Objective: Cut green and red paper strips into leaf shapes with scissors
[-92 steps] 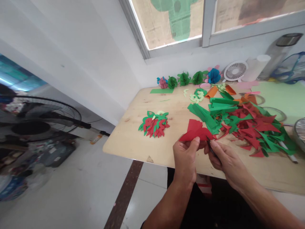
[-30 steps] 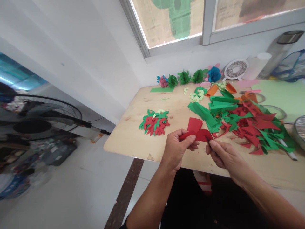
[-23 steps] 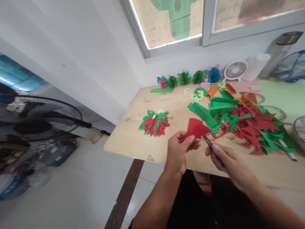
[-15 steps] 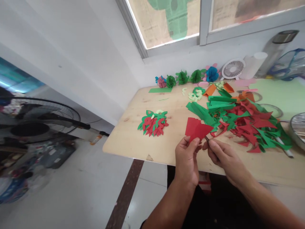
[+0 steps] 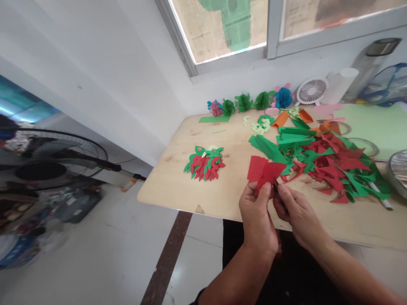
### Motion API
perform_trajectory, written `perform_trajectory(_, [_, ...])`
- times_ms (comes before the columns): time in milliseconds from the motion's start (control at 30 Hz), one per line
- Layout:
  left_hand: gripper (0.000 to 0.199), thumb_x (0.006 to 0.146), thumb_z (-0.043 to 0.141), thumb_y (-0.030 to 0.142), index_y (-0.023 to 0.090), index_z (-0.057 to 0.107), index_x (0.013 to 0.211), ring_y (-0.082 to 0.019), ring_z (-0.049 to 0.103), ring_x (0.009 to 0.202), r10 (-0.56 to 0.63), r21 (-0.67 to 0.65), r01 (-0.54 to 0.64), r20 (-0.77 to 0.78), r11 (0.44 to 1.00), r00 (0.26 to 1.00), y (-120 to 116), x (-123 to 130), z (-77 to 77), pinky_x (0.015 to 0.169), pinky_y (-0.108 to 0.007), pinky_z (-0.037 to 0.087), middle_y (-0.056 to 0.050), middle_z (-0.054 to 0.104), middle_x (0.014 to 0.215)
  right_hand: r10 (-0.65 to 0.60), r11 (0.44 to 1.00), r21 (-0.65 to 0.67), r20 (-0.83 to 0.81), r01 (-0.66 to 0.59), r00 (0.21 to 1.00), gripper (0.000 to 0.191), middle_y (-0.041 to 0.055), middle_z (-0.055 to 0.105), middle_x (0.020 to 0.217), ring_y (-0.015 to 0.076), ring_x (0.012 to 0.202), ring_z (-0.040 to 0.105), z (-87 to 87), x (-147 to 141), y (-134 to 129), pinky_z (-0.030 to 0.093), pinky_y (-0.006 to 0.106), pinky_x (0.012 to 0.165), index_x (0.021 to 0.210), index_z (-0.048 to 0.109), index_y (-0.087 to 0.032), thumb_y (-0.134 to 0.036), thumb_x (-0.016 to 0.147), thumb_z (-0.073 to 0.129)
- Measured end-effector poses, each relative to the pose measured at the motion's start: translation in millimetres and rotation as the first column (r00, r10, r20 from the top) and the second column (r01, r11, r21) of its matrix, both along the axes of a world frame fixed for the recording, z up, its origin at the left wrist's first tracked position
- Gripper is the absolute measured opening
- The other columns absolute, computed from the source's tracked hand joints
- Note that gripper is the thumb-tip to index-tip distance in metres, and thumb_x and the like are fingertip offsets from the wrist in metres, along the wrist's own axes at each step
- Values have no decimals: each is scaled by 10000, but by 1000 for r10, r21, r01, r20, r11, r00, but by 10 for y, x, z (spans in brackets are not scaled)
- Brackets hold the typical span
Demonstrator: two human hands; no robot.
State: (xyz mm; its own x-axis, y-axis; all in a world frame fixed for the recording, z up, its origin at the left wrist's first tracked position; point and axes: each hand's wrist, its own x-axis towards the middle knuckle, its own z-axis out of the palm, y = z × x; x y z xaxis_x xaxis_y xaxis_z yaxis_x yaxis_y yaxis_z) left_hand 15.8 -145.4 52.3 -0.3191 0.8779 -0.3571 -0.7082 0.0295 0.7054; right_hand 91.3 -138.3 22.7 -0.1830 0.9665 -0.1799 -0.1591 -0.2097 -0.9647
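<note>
My left hand [image 5: 258, 207] pinches a piece of red paper [image 5: 271, 170] over the front part of the table. Just right of it, my right hand [image 5: 294, 209] is closed around small dark scissors [image 5: 276, 186], whose tip meets the paper's lower right edge. My fingers cover most of the scissors. Another red sheet [image 5: 255, 168] lies on the table behind my left hand. Farther left sits a small pile of red and green leaf-shaped cutouts [image 5: 205, 164]. To the right spreads a heap of red and green paper scraps [image 5: 330, 161].
Along the wall stand green paper balls [image 5: 244, 103], a blue one [image 5: 282, 97], a white fan [image 5: 312, 91] and a bottle [image 5: 370, 70]. A metal bowl [image 5: 399, 169] is at the right edge. A large floor fan [image 5: 47, 169] stands left of the table.
My left hand has shifted slightly right, toward my right hand. The held red paper has turned a little, and the scissors now overlap its edge.
</note>
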Motion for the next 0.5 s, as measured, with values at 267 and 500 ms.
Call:
perform_trajectory(267, [122, 680, 687, 201, 144, 579, 684, -89, 542, 625, 23, 5, -23, -35, 1000, 999, 15, 5, 7, 674, -234, 425, -8, 611, 669, -24, 999, 39, 24, 23, 999, 457, -67, 298, 460, 74, 427, 230, -26, -5, 15, 191, 228, 388, 562, 362, -203, -506, 890, 459])
perform_trajectory(500, [104, 682, 683, 184, 141, 589, 692, -84, 538, 630, 37, -3, -38, -38, 999, 999, 25, 11, 12, 694, -236, 433, -8, 609, 674, -22, 999, 27, -1, 22, 1000, 435, -75, 285, 467, 74, 432, 209, -22, -23, 28, 161, 234, 394, 588, 364, -205, -500, 889, 473])
